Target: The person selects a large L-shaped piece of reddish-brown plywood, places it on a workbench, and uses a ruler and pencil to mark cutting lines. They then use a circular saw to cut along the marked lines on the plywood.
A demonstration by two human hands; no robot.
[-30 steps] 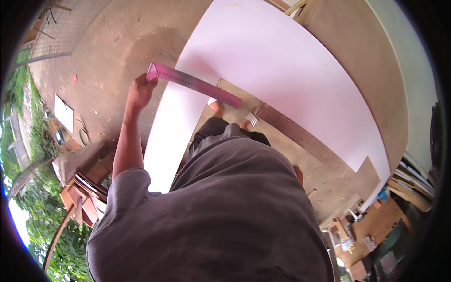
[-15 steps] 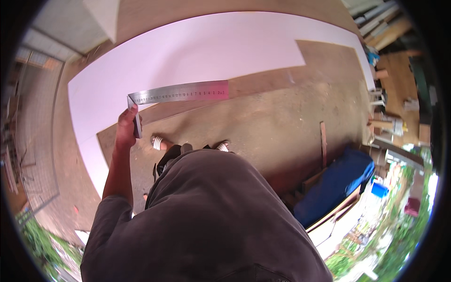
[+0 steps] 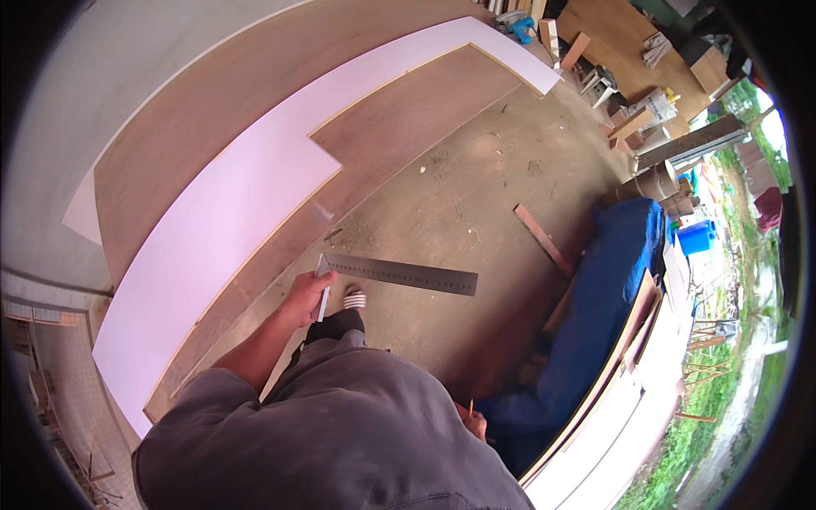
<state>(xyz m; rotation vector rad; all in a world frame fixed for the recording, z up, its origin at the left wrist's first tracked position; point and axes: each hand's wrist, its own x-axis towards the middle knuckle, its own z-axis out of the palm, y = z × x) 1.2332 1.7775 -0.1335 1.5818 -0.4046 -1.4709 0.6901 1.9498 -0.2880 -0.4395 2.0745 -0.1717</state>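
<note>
My left hand (image 3: 306, 297) is closed round the stock of a metal try square (image 3: 404, 274). The square's long graduated blade points right, above the floor in front of me. At my right side, beside the blue tarp, my right hand (image 3: 478, 424) shows only in part past my shirt. A thin orange pencil (image 3: 471, 408) sticks up from its closed fingers. A large white board (image 3: 229, 208) with a stepped, cut-out edge lies ahead and to the left, apart from the square.
A blue tarp (image 3: 608, 280) covers a stack on the right, with pale boards (image 3: 612, 416) along its outer side. A narrow wooden strip (image 3: 544, 240) lies on the floor near it. Wood offcuts (image 3: 631, 125) and a brown panel (image 3: 620, 38) are at the far right. A wire mesh (image 3: 64, 382) stands at the left.
My view has turned right, so the white board now sits further left. The square has moved off from over the board's edge to over the floor. My right hand with the pencil has come into view.
</note>
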